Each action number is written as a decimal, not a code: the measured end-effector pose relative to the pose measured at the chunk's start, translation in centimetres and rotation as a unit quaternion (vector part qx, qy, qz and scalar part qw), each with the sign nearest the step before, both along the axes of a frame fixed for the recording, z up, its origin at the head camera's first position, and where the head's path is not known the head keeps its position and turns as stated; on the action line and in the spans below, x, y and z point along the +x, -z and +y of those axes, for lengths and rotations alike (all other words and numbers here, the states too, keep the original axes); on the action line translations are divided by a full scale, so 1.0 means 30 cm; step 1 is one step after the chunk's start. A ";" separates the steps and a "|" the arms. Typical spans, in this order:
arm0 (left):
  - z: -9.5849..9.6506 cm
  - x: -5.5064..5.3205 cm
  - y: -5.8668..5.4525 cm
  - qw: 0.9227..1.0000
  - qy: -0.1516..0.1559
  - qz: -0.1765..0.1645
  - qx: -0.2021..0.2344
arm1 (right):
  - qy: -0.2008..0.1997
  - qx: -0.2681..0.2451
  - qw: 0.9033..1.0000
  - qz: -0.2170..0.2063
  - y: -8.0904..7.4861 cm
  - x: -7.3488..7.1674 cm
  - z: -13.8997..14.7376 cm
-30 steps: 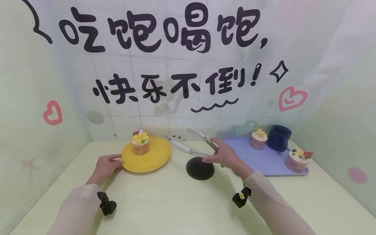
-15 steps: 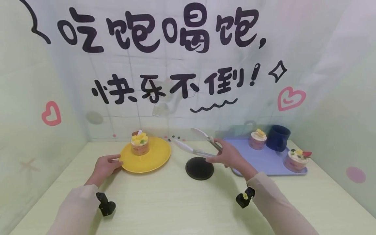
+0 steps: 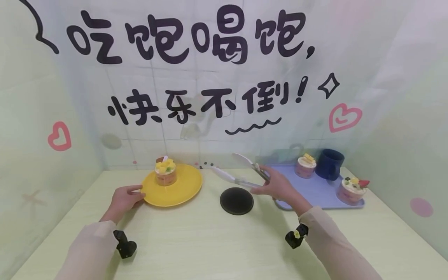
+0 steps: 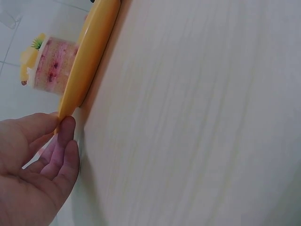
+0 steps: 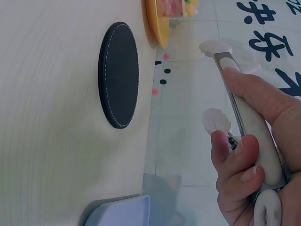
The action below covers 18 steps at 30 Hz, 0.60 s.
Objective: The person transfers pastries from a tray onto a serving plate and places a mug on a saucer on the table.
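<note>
At the left, my left hand [image 3: 124, 200] pinches the near-left rim of a yellow plate [image 3: 187, 190], thumb above and fingers beneath, as the left wrist view shows. On that plate stands a dessert cup [image 3: 166, 177] topped with yellow fruit cubes; its pink layers [image 4: 54, 65] show through the clear wall. My right hand [image 3: 278, 186] grips a pair of tongs [image 3: 241, 182] with pale tips, which point left and stand apart with nothing between them. In the right wrist view, thumb and fingers wrap the tongs' handle [image 5: 256, 134]. The tongs are above the table, behind a black round coaster [image 3: 237, 201].
A blue-purple tray [image 3: 308, 194] lies at the right, bearing a dark blue mug [image 3: 330, 164], a dessert cup [image 3: 305, 166] with yellow fruit and another cup [image 3: 351, 191] with a strawberry piece. A printed curtain [image 3: 196, 128] hangs behind the table.
My right hand has shifted a little to the right with the tongs, toward the tray. My left hand stays at the plate's rim. The head view has turned very slightly.
</note>
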<state>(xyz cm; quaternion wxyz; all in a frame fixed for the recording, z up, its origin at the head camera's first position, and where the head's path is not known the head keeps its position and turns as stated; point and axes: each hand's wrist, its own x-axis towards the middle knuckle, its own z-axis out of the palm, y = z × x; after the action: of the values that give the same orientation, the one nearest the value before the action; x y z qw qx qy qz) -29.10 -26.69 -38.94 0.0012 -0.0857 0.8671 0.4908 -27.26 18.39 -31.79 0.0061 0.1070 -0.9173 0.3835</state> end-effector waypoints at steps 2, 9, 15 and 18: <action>-0.002 0.000 0.001 1.000 0.001 0.000 0.001 | 0.001 0.006 1.000 0.001 0.000 -0.001 0.008; 0.001 -0.003 -0.002 1.000 0.002 -0.003 0.001 | 0.015 0.019 1.000 -0.001 -0.003 0.002 0.043; 0.000 -0.003 -0.005 1.000 0.000 -0.011 -0.001 | 0.012 0.015 1.000 -0.004 -0.008 0.004 0.078; 0.000 -0.003 -0.005 1.000 0.003 -0.011 0.000 | 0.013 0.016 1.000 -0.004 -0.008 0.006 0.097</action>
<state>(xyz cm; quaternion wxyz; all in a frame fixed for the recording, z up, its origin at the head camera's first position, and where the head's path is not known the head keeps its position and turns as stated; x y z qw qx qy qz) -29.18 -26.70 -38.79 0.0124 -0.0889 0.8670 0.4901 -27.07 21.30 -31.57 0.0055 0.0935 -0.9246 0.3692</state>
